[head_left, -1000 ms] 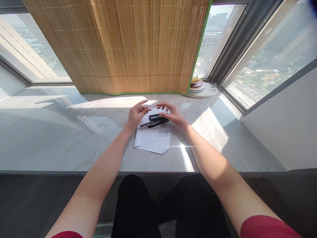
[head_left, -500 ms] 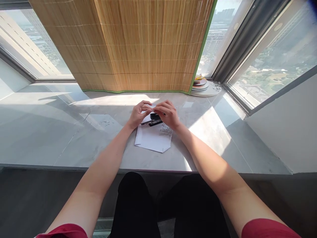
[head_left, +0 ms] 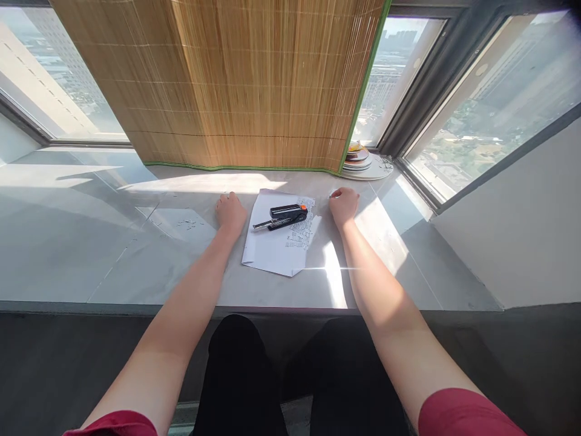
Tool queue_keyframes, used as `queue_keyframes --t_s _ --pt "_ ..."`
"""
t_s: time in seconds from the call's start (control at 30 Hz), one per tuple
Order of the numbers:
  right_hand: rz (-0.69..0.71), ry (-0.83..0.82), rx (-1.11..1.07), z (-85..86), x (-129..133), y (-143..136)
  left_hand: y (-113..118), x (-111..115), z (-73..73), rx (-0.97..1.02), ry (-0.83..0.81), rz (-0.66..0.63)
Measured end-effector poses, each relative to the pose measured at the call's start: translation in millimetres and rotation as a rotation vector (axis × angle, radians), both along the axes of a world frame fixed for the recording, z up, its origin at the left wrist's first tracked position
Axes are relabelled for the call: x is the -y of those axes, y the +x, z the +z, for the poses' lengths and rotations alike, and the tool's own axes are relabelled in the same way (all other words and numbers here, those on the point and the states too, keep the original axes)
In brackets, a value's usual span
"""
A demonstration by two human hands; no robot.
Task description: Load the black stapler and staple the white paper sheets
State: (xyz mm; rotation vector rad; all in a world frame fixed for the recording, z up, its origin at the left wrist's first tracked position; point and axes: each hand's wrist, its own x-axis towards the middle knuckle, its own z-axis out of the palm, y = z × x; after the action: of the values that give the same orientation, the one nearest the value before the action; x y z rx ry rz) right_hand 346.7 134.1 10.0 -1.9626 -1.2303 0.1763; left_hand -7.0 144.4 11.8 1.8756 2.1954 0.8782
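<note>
A black stapler [head_left: 290, 213] with an orange end lies on a folded white sheet of paper [head_left: 267, 251], its metal staple channel sticking out to the left. Dark print shows on the paper's right part. My left hand [head_left: 230, 215] rests on the grey ledge left of the paper, fingers curled under; whatever they hold, if anything, is hidden. To the right of the paper, my right hand [head_left: 345, 206] is closed with thumb and fingertips together, and I cannot make out what is in them. Neither hand touches the stapler.
Loose staples [head_left: 189, 224] lie scattered on the stone ledge [head_left: 167, 278] at left. A bamboo blind [head_left: 245, 85] hangs at the back. A stack of plates [head_left: 358, 162] stands by the window frame at back right. The ledge's front edge runs above my knees.
My hands were together above the stapler, fingertips meeting. They have parted, left hand going left and right hand going right, down to the ledge, uncovering the stapler and paper.
</note>
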Motion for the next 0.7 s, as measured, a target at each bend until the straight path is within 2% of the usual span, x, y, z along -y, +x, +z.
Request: queue_keyframes --t_s 0.07,0.13,0.17,0.2,0.27,0.37,0.43,0.5,0.6,0.7 --pt "-0.024 -0.008 0.006 3.1 1 -6 1 -2 -1.0 -0.035 -0.018 -0.014" --pt "0.011 0.099 0.034 7.5 2 -13 2 -5 -2.4 -0.035 -0.007 -0.015" --pt "0.078 0.174 0.034 10.0 2 -18 2 -7 -3.6 -0.018 0.015 -0.021" --pt "0.190 0.242 0.012 12.7 3 -23 3 -9 -5.1 0.011 0.048 -0.039" --pt "0.537 0.300 -0.082 17.5 6 -36 4 -13 -8.3 0.091 0.145 -0.121" --pt "1.092 0.223 -0.165 19.8 12 -55 7 -18 -11.3 0.194 0.311 -0.274" --pt "1.246 0.173 -0.134 16.8 14 -64 10 -19 -10.7 0.226 0.387 -0.367" --pt "1.213 0.164 -0.112 11.6 15 -69 12 -18 -8.6 0.246 0.423 -0.462" --pt "1.047 0.223 -0.151 4.8 12 -68 14 -13 -4.2 0.260 0.449 -0.578" --pt "0.901 0.303 -0.222 2.4 8 -63 16 -9 -0.3 0.252 0.473 -0.629"
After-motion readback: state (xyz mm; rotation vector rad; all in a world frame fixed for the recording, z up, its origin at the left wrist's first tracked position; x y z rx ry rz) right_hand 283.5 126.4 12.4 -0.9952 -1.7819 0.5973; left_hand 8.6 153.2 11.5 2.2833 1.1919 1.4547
